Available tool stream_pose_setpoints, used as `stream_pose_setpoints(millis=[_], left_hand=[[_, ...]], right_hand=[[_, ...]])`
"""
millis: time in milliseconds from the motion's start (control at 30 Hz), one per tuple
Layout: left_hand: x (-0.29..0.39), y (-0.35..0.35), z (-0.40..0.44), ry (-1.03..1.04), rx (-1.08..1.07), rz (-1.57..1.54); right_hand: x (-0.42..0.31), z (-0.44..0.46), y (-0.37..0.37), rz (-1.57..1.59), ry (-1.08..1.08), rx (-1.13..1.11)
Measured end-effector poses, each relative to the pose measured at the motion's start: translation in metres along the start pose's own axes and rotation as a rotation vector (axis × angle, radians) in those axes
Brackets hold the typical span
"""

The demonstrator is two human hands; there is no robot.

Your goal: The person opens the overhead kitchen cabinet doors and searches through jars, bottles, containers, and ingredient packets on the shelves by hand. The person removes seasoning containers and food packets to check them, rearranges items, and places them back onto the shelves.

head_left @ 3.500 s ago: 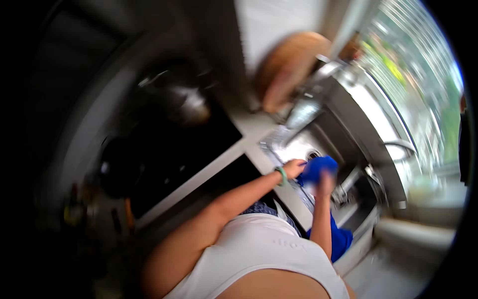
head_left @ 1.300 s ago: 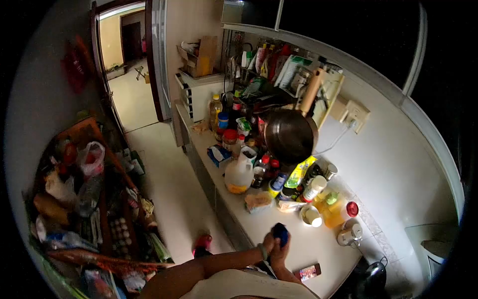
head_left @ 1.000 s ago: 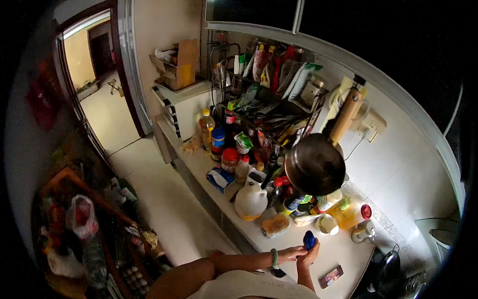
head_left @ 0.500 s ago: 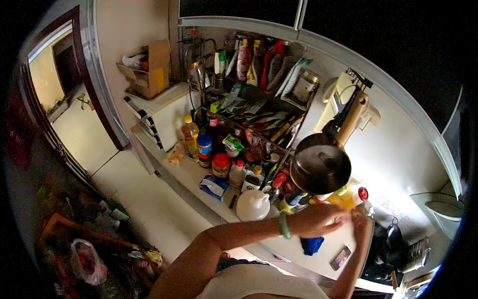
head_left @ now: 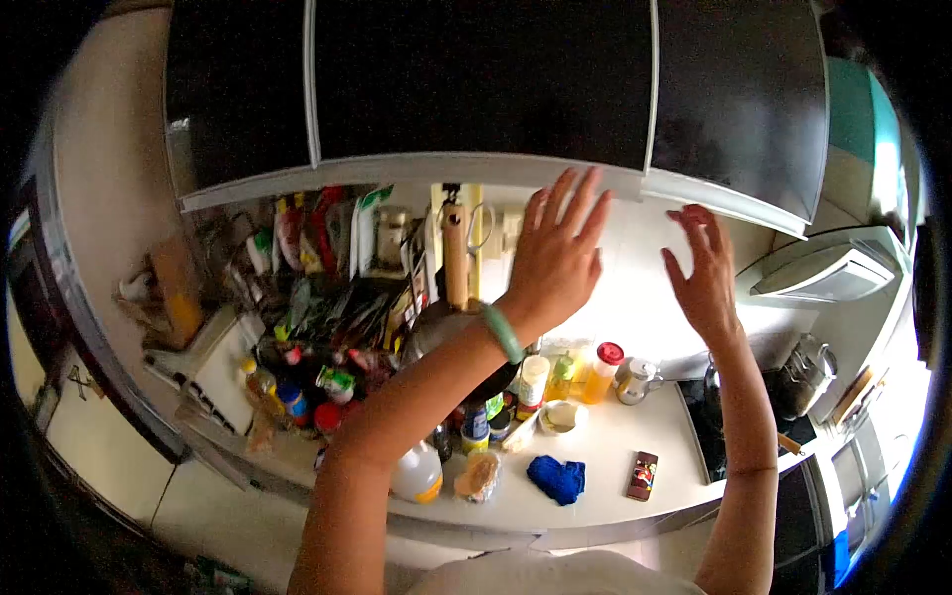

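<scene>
Both hands have risen in the last half-second, from over the counter [head_left: 608,461] to near the lower edge of the dark cupboards [head_left: 486,84] along the top. At upper centre, the left hand [head_left: 555,268] has its fingers spread; below lies the blue cloth [head_left: 556,479]. Next comes the phone [head_left: 642,476], then the right hand [head_left: 707,283], fingers parted, slightly curled. Contact is unclear.

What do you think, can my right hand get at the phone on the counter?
Probably yes: your right hand looks empty, and nothing covers the phone, though the hand is raised above the counter.
</scene>
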State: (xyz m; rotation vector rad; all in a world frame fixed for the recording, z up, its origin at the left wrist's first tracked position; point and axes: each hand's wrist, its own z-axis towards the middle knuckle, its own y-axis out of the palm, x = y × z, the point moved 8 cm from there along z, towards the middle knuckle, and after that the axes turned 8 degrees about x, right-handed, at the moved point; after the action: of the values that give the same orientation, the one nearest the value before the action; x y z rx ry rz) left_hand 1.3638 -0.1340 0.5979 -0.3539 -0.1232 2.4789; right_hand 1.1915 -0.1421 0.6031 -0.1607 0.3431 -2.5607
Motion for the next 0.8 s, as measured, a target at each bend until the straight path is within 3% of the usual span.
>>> stream_pose_setpoints(millis=[133,433,800], left_hand=[[0.015,0.027,-0.004,-0.061,0.030,-0.013],[0.018,0.046,-0.011,-0.146,0.280,0.107],[0.032,0.030,0.002,-0.222,0.256,0.090]], right_hand=[[-0.001,-0.005,-0.010,-0.164,-0.209,0.176],[0.039,-0.001,0.024,-0.283,-0.211,-0.012],[0.041,-0.004,0.041,-0.235,-0.231,-0.034]])
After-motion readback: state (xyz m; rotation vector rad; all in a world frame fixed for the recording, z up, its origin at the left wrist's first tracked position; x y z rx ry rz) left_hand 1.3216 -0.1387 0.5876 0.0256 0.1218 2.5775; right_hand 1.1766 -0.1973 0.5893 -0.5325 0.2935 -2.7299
